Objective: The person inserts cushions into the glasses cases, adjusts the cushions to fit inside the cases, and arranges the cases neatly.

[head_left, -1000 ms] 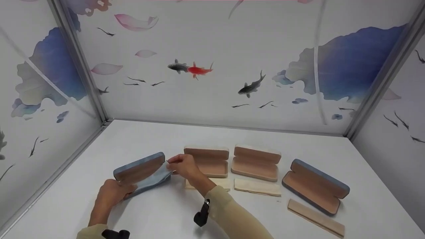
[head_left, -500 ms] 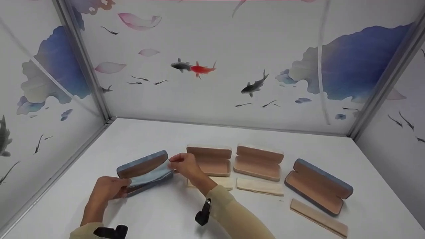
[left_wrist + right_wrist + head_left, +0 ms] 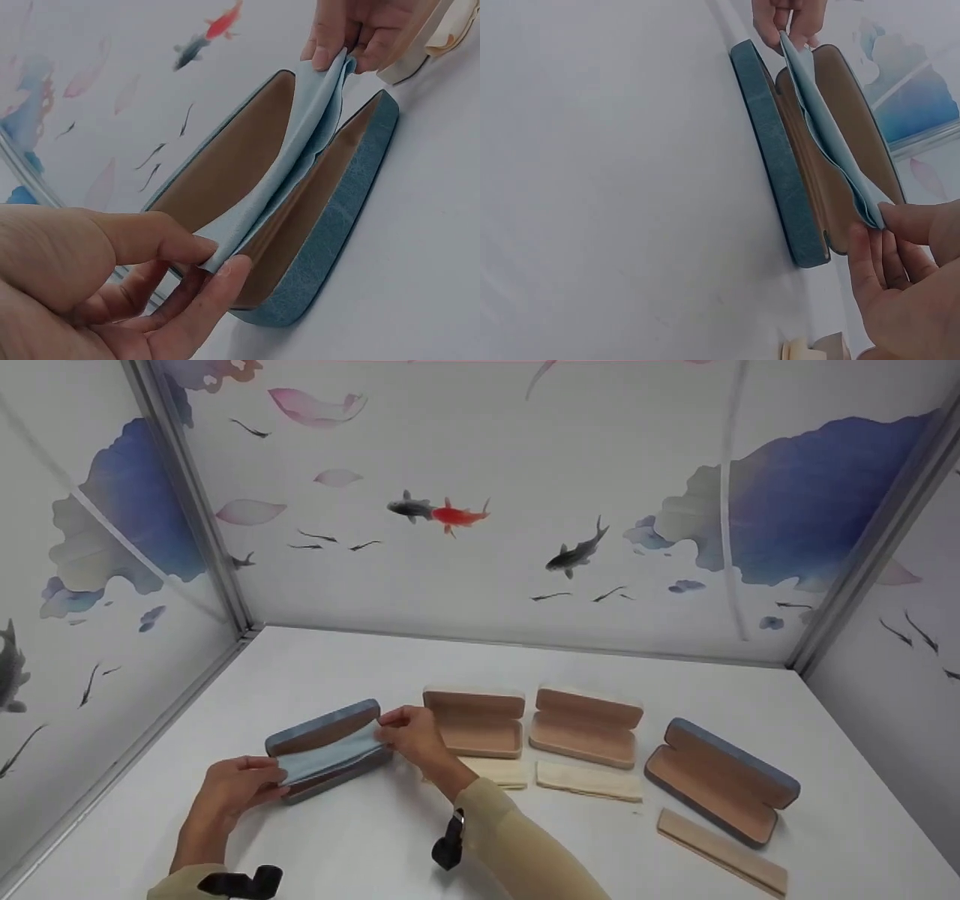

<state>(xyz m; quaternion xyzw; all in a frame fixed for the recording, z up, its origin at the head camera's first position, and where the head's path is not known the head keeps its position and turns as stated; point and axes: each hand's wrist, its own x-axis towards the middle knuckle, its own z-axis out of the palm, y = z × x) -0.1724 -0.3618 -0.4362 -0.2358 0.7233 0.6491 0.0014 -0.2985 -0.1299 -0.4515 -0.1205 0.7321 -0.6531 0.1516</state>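
A folded light-blue cleaning cloth (image 3: 330, 755) is stretched over an open blue glasses case (image 3: 330, 225) with a brown lining. My left hand (image 3: 238, 787) pinches the cloth's left end between thumb and fingers, seen close up in the left wrist view. At the other end, my right hand (image 3: 414, 733) pinches the cloth's right corner with thumb and fingertips. In the right wrist view the cloth (image 3: 829, 131) runs lengthwise above the case's lower half, its folded layers showing along the edge. The case's raised lid (image 3: 322, 726) stands behind the cloth.
Two cream glasses cases (image 3: 480, 739) (image 3: 583, 742) stand open to the right, each with a folded cream cloth (image 3: 589, 781) in front. Farther right is another open blue case (image 3: 720, 787) with a folded beige cloth (image 3: 721, 851) before it. Printed panels enclose the white table.
My left hand has come off the case's left end and now pinches the cloth's left end. That end has risen out of the case. The right hand keeps its pinch.
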